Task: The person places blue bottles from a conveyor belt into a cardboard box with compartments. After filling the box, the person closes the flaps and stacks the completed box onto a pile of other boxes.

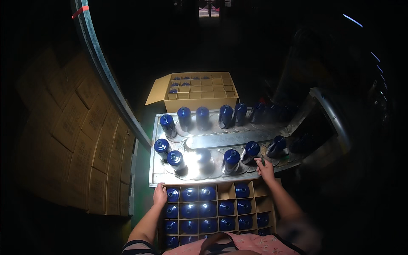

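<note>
My left hand (160, 195) grips the far left corner of an open carton (217, 186) right in front of me. Cardboard dividers split it into cells, many of them filled with glossy blue bottles (189, 194) standing upright. Beyond its far edge, my right hand (266, 170) is closed, thumb and finger pinched around a small dark thing too unclear to name. Just past those fingertips stands a blue bottle (252, 148) on a metal conveyor (156, 175); whether they touch it, I cannot tell.
More blue bottles (184, 118) stand along both lanes of the looping conveyor. Behind it sits another divided carton (199, 103), partly filled, with a flap open. Stacked cartons (91, 148) and a metal post (106, 72) line the left. A curved metal guard (329, 108) rises at right.
</note>
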The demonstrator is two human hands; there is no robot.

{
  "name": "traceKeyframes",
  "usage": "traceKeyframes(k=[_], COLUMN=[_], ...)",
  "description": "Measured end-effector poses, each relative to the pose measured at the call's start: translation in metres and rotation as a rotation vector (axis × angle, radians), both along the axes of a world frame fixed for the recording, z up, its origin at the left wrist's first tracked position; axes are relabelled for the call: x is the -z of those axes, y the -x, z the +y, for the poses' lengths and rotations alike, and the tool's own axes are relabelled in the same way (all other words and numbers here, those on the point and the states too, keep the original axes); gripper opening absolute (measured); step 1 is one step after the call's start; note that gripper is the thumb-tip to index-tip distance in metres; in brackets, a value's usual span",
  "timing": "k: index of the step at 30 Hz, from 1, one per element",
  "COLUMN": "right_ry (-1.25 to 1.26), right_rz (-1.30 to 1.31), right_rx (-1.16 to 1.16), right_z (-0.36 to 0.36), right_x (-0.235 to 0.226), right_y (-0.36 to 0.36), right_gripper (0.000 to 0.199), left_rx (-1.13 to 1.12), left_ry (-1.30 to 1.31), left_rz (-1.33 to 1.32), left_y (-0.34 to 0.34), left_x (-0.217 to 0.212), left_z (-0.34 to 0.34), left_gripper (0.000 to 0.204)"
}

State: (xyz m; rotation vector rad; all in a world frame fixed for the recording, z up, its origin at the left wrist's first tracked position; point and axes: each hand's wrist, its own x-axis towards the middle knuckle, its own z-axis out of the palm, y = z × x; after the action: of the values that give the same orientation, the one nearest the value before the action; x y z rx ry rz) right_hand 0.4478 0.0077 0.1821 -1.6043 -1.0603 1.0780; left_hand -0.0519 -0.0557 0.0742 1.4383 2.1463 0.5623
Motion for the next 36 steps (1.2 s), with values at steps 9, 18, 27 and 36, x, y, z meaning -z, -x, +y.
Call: traceKeyframes(k=[9,18,27,36], right_ry=[-0.121,-0.141,-0.357,-0.213], right_rz=[-0.132,-0.284,-0.368,-0.464], right_rx=[0.248,0.286,0.113,0.141], right_z=[-0.169,-0.226,-0.172,-0.147], right_x=[0.121,0.142,0.072,0.08], right_y=[-0.162,-0.143,-0.12,-0.101], right_gripper=[0.019,0.018,0.019,0.022], left_rx=[-0.096,-0.212,-0.037,-0.012], left_ry=[0.051,-0.029,-0.368,-0.115], left_rz=[0.016,0.001,0.04,-0.026], left_y=[-0.05,-0.069,-0.106,-0.122], left_x=[-0.012,-0.01,-0.046,-0.029], left_z=[-0.05,-0.158,-0.172,-0.149], left_gripper=[0.048,0.041,0.045,0.037])
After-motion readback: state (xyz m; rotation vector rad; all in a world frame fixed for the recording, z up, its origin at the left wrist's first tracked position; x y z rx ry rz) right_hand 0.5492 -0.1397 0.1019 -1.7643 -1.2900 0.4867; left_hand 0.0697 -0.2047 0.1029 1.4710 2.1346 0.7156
